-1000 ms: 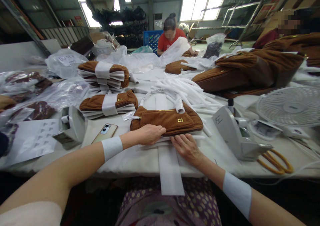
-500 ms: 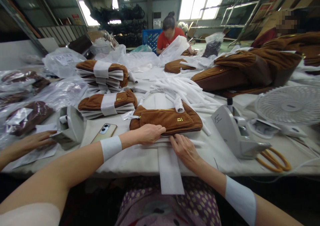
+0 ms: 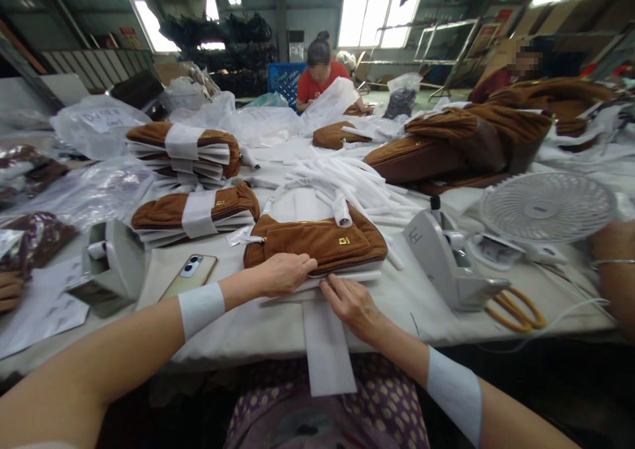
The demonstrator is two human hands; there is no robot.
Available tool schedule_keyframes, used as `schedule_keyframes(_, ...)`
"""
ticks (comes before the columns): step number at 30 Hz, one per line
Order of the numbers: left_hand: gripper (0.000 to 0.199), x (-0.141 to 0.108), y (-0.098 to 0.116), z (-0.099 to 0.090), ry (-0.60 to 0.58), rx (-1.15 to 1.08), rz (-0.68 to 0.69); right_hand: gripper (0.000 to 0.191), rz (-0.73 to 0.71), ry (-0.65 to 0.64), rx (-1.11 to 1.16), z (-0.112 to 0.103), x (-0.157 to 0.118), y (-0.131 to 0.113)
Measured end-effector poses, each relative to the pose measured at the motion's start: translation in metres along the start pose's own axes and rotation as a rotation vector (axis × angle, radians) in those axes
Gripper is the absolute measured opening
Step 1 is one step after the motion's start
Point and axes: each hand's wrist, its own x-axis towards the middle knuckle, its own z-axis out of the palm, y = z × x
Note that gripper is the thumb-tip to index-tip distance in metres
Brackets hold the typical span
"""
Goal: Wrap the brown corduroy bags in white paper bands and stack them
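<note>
A brown corduroy handbag point(image 3: 322, 244) with a gold clasp and zip lies in front of me, its handle wrapped in white. White sheets point(image 3: 297, 295) stick out from under its near edge. My left hand point(image 3: 284, 274) is closed over the bag's lower front edge, fingertips pressed on the fabric. Just right of it, my right hand point(image 3: 352, 305) has bent fingers at the sheets' edge below the bag; its fingertips are partly hidden. A white paper strip point(image 3: 330, 350) runs from under the bag over the table edge.
Banded brown bags point(image 3: 198, 214) and a phone point(image 3: 191, 274) lie left. Tape dispensers point(image 3: 106, 267) point(image 3: 441, 257) flank me. A fan point(image 3: 548, 207), yellow-handled scissors point(image 3: 516, 310) and white tubes point(image 3: 347, 178) lie around. Other people's hands show at both sides; a person in red works opposite.
The view has turned slightly right. Both my hands remain at the bag's lower edge. A co-worker's hand at left has drawn away from the tape dispenser; another person's arm now appears at right.
</note>
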Motion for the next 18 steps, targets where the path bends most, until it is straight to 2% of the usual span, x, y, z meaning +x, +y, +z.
schedule_keyframes(6,0.008,-0.002,0.0,0.005,0.017,0.019,0.003,0.022,0.006,0.036,0.05,0.008,0.003,0.009)
schedule_keyframes(10,0.012,-0.006,0.001,0.015,0.078,0.057,0.009,0.019,0.004,0.081,0.07,0.013,0.0,0.014)
schedule_keyframes(14,0.017,-0.008,0.002,0.022,0.113,0.099,-0.004,0.019,-0.007,0.073,0.158,0.013,-0.007,0.018)
schedule_keyframes(18,0.015,-0.006,0.001,0.024,0.101,0.087,-0.007,0.015,0.146,0.149,0.105,0.006,-0.013,0.024)
